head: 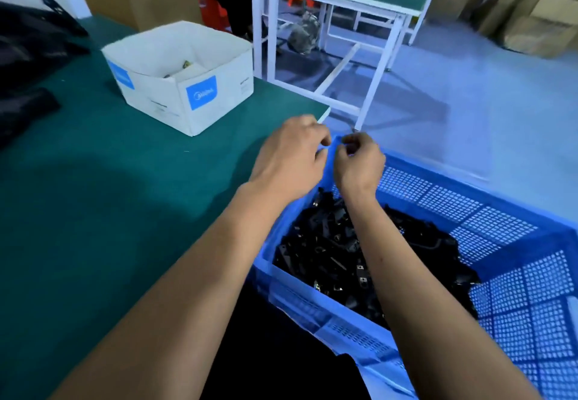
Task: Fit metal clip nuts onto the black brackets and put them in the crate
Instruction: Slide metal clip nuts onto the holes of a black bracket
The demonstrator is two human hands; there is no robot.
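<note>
- Left hand point(292, 157) and right hand point(359, 162): fingers curled, tips nearly meeting; what they pinch cannot be told.
- Blue crate point(506, 212): directly beneath the fingers, holding black brackets point(331, 243).
- White box point(181, 74): on green surface point(93, 180), beyond the left fingers.

A bright blue perforated plastic crate point(488, 230) holds a heap of glossy black plastic brackets point(331, 243). The worktable's flat mat point(93, 196) is dark green. An open white cardboard box point(181, 77) bears light blue square labels.
</note>
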